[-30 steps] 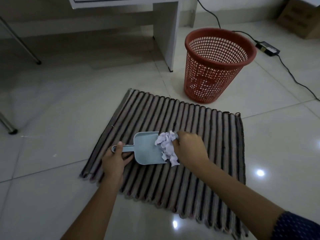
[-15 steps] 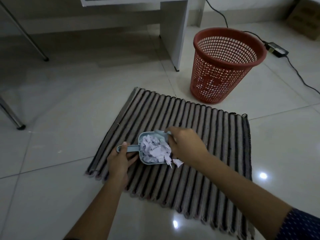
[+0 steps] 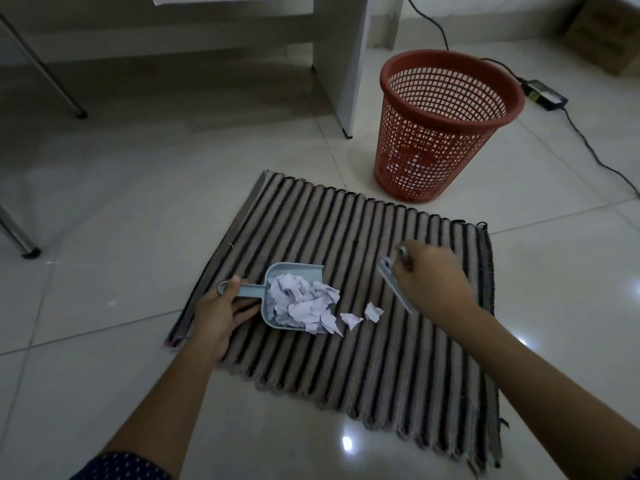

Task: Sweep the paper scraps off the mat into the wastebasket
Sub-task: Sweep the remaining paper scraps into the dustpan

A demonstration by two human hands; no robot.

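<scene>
A light blue dustpan (image 3: pixel 277 277) lies flat on the striped mat (image 3: pixel 346 237), piled with white paper scraps (image 3: pixel 301 303). My left hand (image 3: pixel 221 311) grips its handle at the mat's left side. Two loose scraps (image 3: pixel 362 315) rest on the mat just right of the pan's mouth. My right hand (image 3: pixel 429 282) hovers over the mat's right half, closed on a small blue brush (image 3: pixel 394 285) whose flat edge points down toward the loose scraps. The red mesh wastebasket (image 3: pixel 446 133) stands upright on the tiles just beyond the mat's far right corner.
A white desk leg (image 3: pixel 341 64) stands left of the wastebasket. A black cable and power adapter (image 3: pixel 545 93) run along the floor behind and right of it. Metal chair legs (image 3: pixel 20 237) are at the far left, a cardboard box (image 3: pixel 606 36) at top right.
My right hand has pulled back to the right, away from the dustpan, with the brush. The scraps now sit in the pan, and two lie on the mat beside it.
</scene>
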